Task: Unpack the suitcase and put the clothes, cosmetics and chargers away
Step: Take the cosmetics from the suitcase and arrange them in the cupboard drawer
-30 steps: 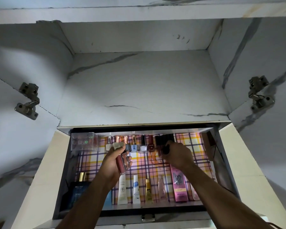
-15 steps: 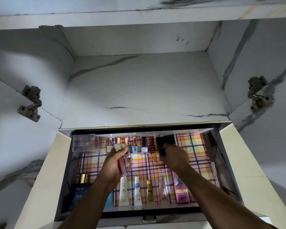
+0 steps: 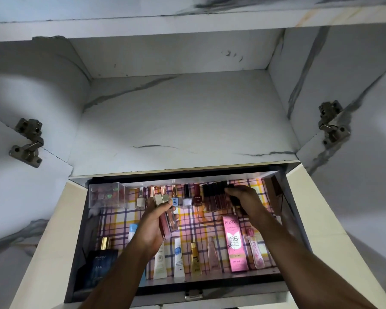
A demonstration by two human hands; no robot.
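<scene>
An open drawer (image 3: 212, 283) lined with plaid paper holds cosmetics. My left hand (image 3: 153, 226) grips two pink lip-gloss tubes with pale gold caps (image 3: 167, 219) above the drawer's middle. My right hand (image 3: 246, 202) pinches a dark tube (image 3: 234, 199) at the right end of a row of dark lip tubes (image 3: 214, 198) along the back wall. Nail polish bottles (image 3: 187, 199) stand left of that row. A pink BB cream box (image 3: 234, 244) and several tubes (image 3: 178, 258) lie along the front.
A clear plastic box (image 3: 108, 195) sits in the back left corner, a dark blue perfume box (image 3: 101, 267) in the front left. Above the drawer is a bare marble-patterned shelf (image 3: 183, 130). Cupboard doors stand open on hinges (image 3: 28, 142) at both sides.
My right hand has moved right along the back row with the dark tube, uncovering the dark lip tubes. My left hand has stayed over the middle with its tubes.
</scene>
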